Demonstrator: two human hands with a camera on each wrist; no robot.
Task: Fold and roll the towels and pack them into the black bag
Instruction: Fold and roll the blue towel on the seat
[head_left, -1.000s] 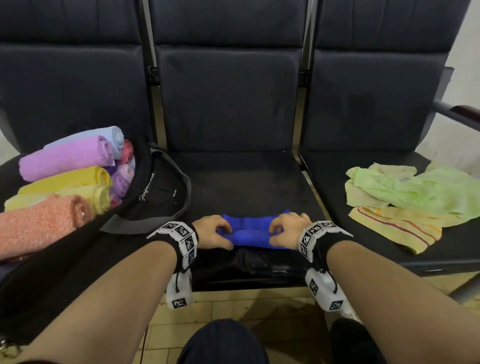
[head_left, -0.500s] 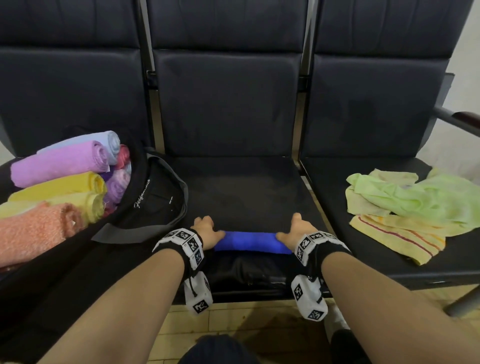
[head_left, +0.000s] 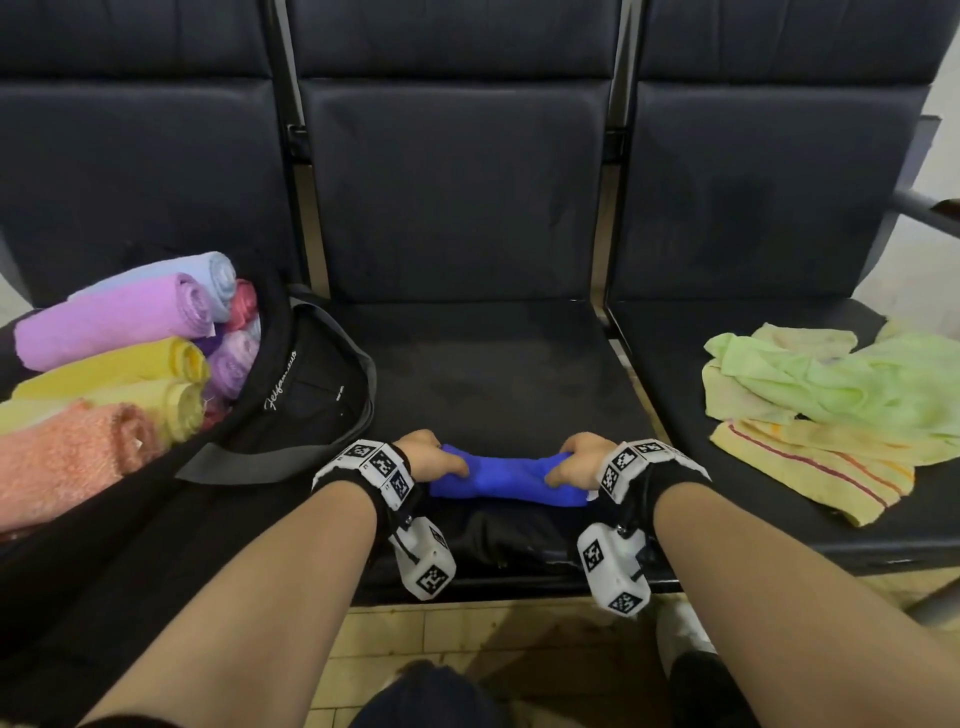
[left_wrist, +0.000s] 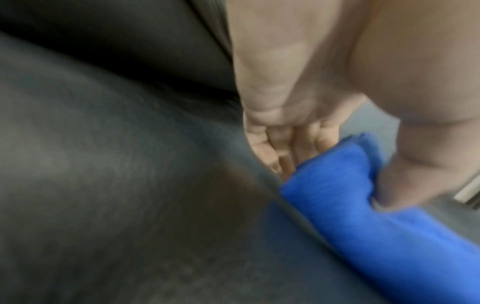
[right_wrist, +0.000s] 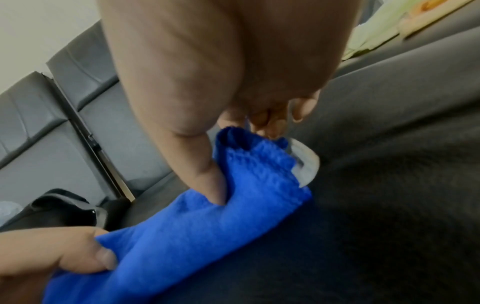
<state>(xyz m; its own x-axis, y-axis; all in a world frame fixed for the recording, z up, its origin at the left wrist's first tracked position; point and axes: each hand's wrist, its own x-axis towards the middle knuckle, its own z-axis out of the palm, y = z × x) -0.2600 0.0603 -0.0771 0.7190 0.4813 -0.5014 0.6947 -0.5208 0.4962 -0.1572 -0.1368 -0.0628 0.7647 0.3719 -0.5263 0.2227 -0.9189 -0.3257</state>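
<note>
A rolled blue towel (head_left: 506, 478) lies crosswise near the front edge of the middle seat. My left hand (head_left: 434, 457) grips its left end, thumb pressed into the roll (left_wrist: 337, 185). My right hand (head_left: 576, 460) grips the right end, thumb dug into the cloth (right_wrist: 249, 185). The black bag (head_left: 291, 400) lies open on the left seat, stuffed with several rolled towels: purple (head_left: 119, 322), yellow (head_left: 119, 369), orange (head_left: 67, 457), light blue (head_left: 208, 270). Loose green (head_left: 852, 384) and yellow striped (head_left: 810, 467) towels lie unfolded on the right seat.
Three dark padded seats (head_left: 467, 364) stand in a row with metal dividers between them. A black cloth (head_left: 514, 530) drapes over the middle seat's front edge under the blue roll. An armrest (head_left: 935, 208) sticks out at far right. Tiled floor (head_left: 467, 639) lies below.
The blue towel went from a half-rolled bundle to a tight roll pulled toward the seat's front. Both hands now grip its ends and the roll looks slightly lifted and squeezed.
</note>
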